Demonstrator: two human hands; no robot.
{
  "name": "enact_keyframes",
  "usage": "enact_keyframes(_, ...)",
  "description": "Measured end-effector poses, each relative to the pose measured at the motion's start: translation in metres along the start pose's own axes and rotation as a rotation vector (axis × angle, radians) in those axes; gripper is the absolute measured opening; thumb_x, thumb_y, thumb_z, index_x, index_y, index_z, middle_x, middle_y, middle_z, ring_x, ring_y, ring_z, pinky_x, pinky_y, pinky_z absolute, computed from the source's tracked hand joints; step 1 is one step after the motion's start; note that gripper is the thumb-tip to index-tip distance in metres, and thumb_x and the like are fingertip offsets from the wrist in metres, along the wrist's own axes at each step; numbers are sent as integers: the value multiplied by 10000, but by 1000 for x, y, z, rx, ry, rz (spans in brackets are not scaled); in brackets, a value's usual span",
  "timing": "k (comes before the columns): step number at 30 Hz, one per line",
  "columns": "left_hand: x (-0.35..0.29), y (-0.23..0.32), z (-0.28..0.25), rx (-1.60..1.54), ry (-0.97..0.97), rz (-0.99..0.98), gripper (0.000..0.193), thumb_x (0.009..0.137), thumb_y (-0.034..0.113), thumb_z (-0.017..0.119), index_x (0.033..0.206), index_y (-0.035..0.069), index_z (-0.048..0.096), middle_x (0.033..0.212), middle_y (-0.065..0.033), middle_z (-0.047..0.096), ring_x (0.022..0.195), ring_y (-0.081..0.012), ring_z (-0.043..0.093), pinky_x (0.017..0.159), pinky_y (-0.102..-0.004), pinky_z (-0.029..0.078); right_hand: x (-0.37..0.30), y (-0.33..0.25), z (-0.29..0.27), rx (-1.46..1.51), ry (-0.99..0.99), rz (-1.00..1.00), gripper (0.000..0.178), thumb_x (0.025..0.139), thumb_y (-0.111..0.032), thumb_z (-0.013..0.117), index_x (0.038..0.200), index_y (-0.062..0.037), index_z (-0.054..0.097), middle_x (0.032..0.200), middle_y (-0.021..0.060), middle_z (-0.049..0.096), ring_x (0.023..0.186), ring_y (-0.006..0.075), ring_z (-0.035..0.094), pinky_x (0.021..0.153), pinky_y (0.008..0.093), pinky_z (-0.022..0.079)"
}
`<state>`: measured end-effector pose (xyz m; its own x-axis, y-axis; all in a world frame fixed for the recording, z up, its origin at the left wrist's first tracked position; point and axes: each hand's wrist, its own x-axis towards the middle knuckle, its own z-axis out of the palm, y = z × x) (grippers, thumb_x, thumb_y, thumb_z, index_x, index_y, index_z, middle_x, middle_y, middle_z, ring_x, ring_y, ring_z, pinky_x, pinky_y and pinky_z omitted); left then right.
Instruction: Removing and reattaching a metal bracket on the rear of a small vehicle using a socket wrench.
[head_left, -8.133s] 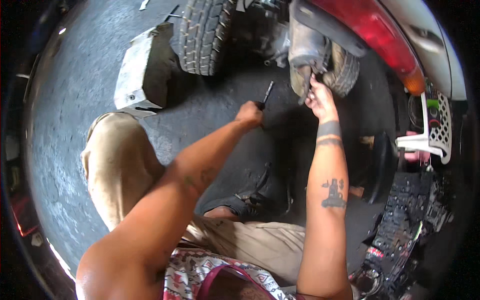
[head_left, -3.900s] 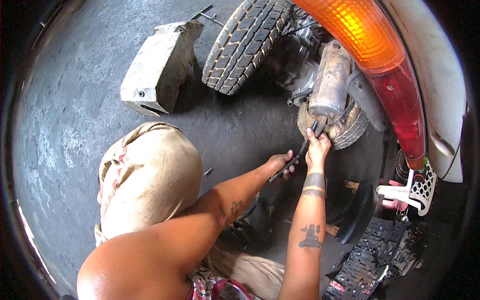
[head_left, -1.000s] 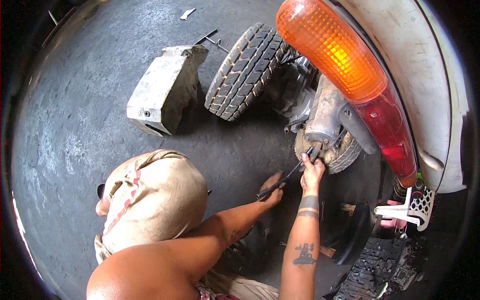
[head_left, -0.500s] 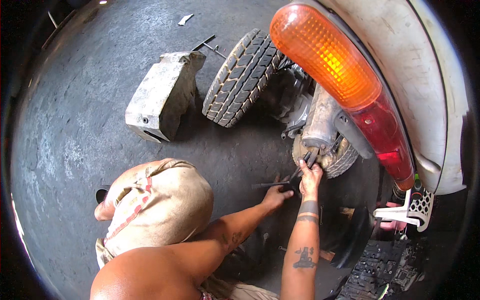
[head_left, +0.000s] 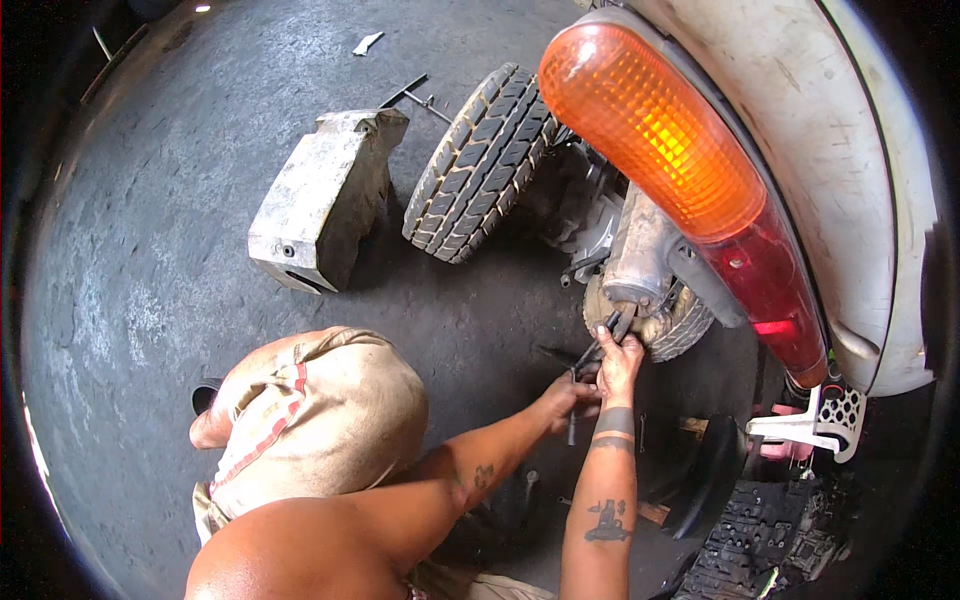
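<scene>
My left hand (head_left: 567, 398) is closed around the crossbar of what looks like a dark T-handle wrench (head_left: 572, 432). Just above and to its right, my right hand (head_left: 620, 362) grips the wrench's shaft, thumb pointing up. The shaft slants up to the lower end of a grey metal cylinder, probably a muffler (head_left: 638, 240); its tip is too small and dark to make out. A dusty wheel (head_left: 682, 328) stands right behind that end.
An orange and red tail light (head_left: 660, 130) on a white body panel (head_left: 800, 90) overhangs my hands on the right. Left stand a treaded tire (head_left: 478, 165) and a bent metal cover (head_left: 322, 195). Greasy metal parts (head_left: 760, 530) lie at lower right.
The wrench's crossbar has turned from lying sideways to pointing toward me. My left hand has gone from spread fingers to a closed grip beside my right hand, which stays put.
</scene>
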<state>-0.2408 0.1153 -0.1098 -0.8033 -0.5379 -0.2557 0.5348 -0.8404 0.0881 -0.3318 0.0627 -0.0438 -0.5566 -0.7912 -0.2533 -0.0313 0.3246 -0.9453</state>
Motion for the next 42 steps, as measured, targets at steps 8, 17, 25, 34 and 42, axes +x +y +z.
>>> enact_keyframes(8,-27,-7,-38,391,218,-90,615,837,539,609,1262,106,502,1142,-74,571,1091,-228,511,907,-478,375,0,-2,4,-6,-73,-132,130,797,-48,722,890,-13,638,830,28,639,728,119,573,701,263,441)
enact_keyframes(17,-17,12,-22,707,419,164,412,846,244,668,1208,96,539,1083,-122,625,1010,-272,576,814,-409,464,-1,-4,5,34,-45,-167,122,792,-60,730,859,-31,632,778,3,609,671,109,535,640,258,414)
enact_keyframes(25,-41,8,-64,684,493,-18,636,895,540,473,1267,26,497,1069,-166,638,1001,-337,615,893,-423,482,-2,-2,3,40,-74,-160,128,781,-58,737,832,-37,622,762,8,604,656,106,515,624,252,396)
enact_keyframes(34,-11,-1,-28,-50,245,-179,575,881,495,579,1297,105,506,1211,-106,605,1082,-280,599,897,-463,447,3,3,0,132,-70,-150,168,739,-48,764,845,-11,639,838,37,635,712,117,551,684,282,437)
enact_keyframes(42,-8,-22,-88,721,479,89,609,920,484,505,1358,66,446,1168,-163,619,1060,-335,587,960,-512,385,0,-1,6,112,-47,-182,177,746,-55,765,852,9,639,844,40,640,713,114,560,693,278,447)
